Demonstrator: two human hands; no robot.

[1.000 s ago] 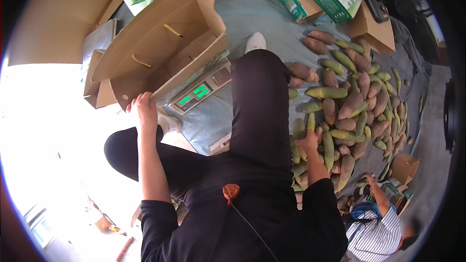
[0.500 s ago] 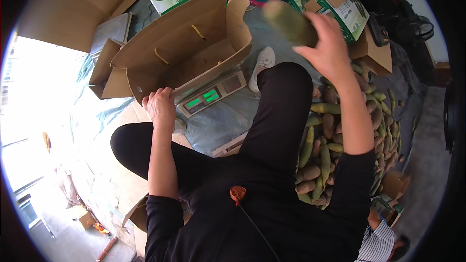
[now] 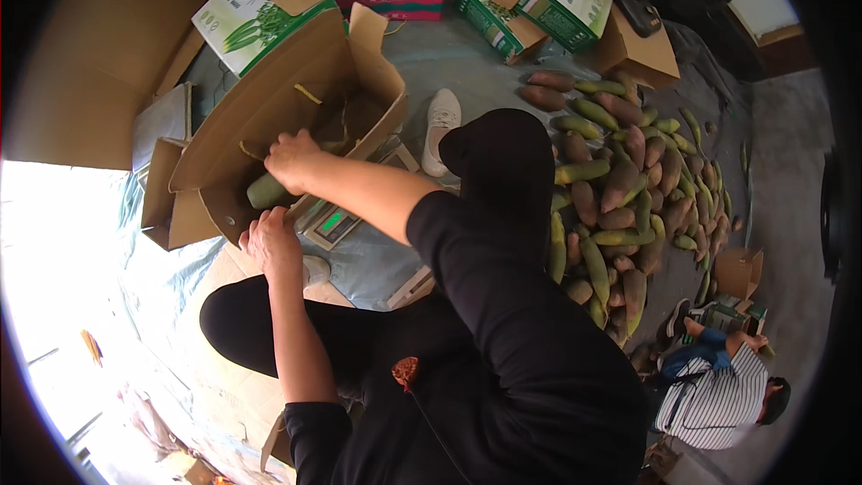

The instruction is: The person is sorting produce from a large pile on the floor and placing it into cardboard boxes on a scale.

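Two hands at the brown carton [image 3: 256,108], 10 o'clock from the middle of my view. Right hand [image 3: 297,160]: clamped on a long green root [image 3: 267,191], fingertips partly hidden from me. Root is inside the carton's mouth, toward its 8 o'clock end, free end pointing to 7. Whether it touches base or wall, I cannot tell. Left hand [image 3: 272,241]: fingers bent over the near rim, gripping it, at 6 o'clock from the root.

Notes on setting it down well. I'd hold that near wall upright with the left, eased slightly outward, so root and wrist pass without scraping. Lower until the root bears on something, then loosen; a drop could bruise it. Best laid along the long wall, I think. Mind the yellow cord [image 3: 252,151], 11 o'clock from the root: near enough to snag.

Scale [image 3: 330,223], display lit, shows under the near wall. If it carries the carton, left-hand pressure would likely spoil the reading; light touch there. Right forearm crosses the near wall, so I'd lift it clear coming out. Mixed heap [image 3: 620,184] of green and reddish-brown roots at 3 o'clock.
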